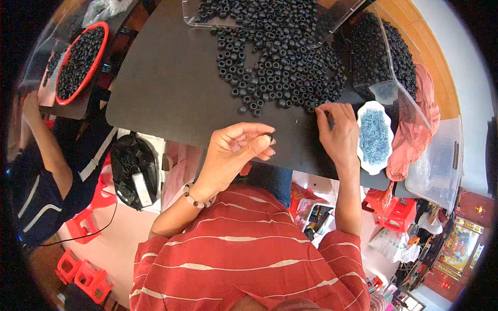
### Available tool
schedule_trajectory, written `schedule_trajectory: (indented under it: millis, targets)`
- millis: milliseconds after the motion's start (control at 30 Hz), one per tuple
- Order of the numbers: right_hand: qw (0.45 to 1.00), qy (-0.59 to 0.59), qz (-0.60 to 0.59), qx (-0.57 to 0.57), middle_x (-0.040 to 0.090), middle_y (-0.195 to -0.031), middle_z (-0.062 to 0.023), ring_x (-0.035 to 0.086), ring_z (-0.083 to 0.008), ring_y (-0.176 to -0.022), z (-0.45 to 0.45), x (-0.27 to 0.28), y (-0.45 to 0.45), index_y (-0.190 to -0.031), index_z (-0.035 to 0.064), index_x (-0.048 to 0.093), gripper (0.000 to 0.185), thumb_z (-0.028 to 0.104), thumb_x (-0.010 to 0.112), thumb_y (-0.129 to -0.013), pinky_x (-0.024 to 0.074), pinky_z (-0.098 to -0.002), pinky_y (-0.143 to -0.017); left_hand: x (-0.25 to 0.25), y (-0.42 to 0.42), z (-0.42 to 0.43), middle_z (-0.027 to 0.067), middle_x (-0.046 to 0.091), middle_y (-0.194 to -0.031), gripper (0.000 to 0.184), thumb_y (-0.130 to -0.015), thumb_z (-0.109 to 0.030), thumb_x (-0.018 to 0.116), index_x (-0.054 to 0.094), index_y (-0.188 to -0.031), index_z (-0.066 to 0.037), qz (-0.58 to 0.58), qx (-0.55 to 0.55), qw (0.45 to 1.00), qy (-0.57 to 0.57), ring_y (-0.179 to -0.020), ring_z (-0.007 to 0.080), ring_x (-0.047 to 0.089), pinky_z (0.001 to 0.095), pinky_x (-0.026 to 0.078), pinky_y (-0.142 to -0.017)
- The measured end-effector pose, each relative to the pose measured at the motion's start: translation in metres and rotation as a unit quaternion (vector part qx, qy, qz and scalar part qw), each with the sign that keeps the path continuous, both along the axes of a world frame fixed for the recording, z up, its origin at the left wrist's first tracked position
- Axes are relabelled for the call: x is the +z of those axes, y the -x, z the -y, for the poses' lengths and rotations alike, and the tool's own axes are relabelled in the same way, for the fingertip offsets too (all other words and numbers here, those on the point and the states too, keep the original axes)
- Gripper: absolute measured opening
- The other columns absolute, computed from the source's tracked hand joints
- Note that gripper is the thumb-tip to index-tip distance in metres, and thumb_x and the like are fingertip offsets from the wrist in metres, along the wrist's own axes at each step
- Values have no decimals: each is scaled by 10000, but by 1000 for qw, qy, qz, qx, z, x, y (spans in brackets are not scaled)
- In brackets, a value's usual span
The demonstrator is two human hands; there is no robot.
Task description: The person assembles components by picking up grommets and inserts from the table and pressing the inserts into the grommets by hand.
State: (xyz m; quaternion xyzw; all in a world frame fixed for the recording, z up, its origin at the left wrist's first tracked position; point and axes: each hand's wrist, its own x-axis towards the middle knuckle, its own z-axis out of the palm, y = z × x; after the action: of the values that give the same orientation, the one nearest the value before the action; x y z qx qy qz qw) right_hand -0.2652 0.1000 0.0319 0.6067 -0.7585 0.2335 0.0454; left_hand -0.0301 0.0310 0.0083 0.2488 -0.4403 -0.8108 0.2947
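My left hand [233, 150], with a beaded bracelet [199, 199] at its wrist, is raised over the table's near edge. Its thumb and fingers pinch a black bead [271, 138], mostly covered by the fingertips. At the near right edge of the loose black bead pile [280, 72], my right hand [338, 132] has its thumb and index finger drawn together; what lies between them, if anything, is too small to make out. Just right of that hand sits a white scalloped dish [361, 155] of small blue beads [375, 136].
A clear tray [207, 24] lies behind the pile, and a clear bin [397, 85] of black beads stands right, beside pink cloth [415, 140]. On the left, another person's arm [49, 150] is near a red-rimmed basket [105, 46] of black beads.
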Motion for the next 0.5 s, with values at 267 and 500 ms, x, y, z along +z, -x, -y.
schedule_trajectory:
  millis: [267,500]
  targets:
    - [871,48,486,-51,560,-721,40,436,-30,-628,-8,12,-5,-912,8,656,123,123,616,-893,353,-194,-574,-1,2,1,119,690,-960,302,-902,-215,640,627,-1126,-13,-13,-2,999,-47,-746,124,651,249,540,-678]
    - [754,51,654,34,537,-694,28,406,-39,-586,-16,17,-21,-900,-2,634,183,179,614,-905,305,-193,-539,4,16,-4,94,687,-934,255,-901,-113,634,620,-1131,-4,24,12,993,113,-745,101,636,226,523,-676]
